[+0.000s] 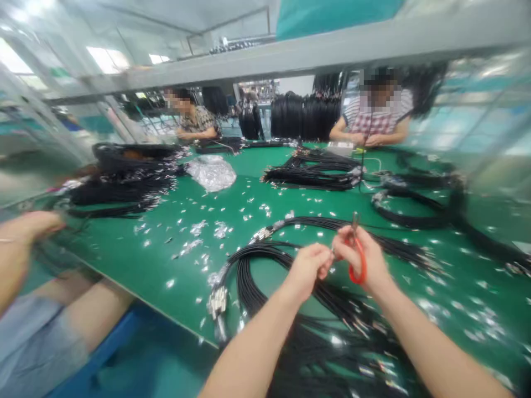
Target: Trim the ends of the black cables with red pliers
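My left hand is closed in a pinch above the black cables, its fingertips meeting those of my right hand. What it pinches is too small and blurred to name. My right hand is wrapped around small scissors with red-orange handles, their metal end pointing up and away. Its thumb and forefinger also come together at the pinch point. Beneath both hands lies a looped bundle of black cables, with silvery connectors at its left end and loose wire ends toward the lower right.
Small clear scraps are scattered over the green table. A clear plastic bag lies beyond them. More cable bundles lie at the back, left and right. A co-worker's hand is at the left edge; two people sit across, beneath a shelf beam.
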